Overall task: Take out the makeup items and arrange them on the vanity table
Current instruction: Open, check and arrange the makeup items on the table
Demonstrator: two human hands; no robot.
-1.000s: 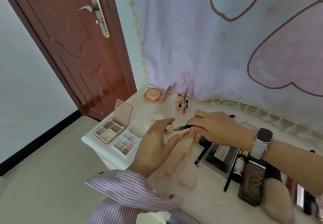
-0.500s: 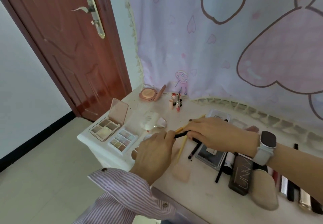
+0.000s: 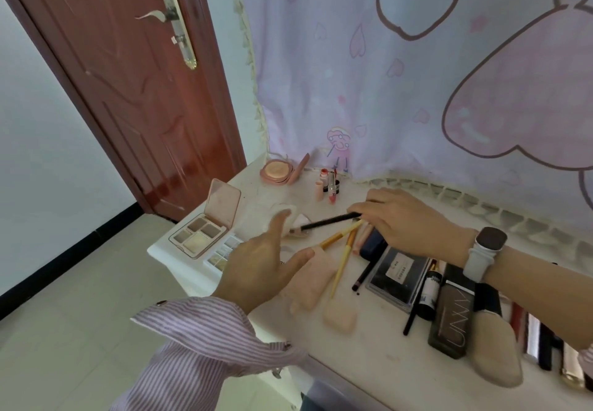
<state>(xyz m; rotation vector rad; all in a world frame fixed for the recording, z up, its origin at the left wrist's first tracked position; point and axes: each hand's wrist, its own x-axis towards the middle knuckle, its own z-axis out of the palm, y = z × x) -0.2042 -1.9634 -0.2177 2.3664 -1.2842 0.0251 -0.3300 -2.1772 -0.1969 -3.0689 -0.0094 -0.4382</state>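
Observation:
My right hand [image 3: 406, 222] pinches the end of a thin black pencil [image 3: 330, 222] that points left over the white vanity table [image 3: 378, 359]. My left hand [image 3: 261, 266] hovers open beside it, fingers spread, holding nothing. Two yellow-handled brushes [image 3: 343, 255] lie crossed under the pencil. An open eyeshadow palette [image 3: 200, 234] and a second palette [image 3: 221, 255] sit at the left corner. A round pink compact [image 3: 277, 171] and lipsticks [image 3: 329, 184] stand at the back.
Pink sponges [image 3: 316, 282], a dark flat case [image 3: 398, 274], a brown foundation bottle [image 3: 454, 311], a beige puff [image 3: 495, 349] and several tubes crowd the table's right side. A brown door [image 3: 134, 89] stands left. A pink curtain [image 3: 417, 73] hangs behind the table.
My left hand has let go near the pencil's tip and drawn back with its fingers spread. My right hand keeps the pencil, now pointing further left.

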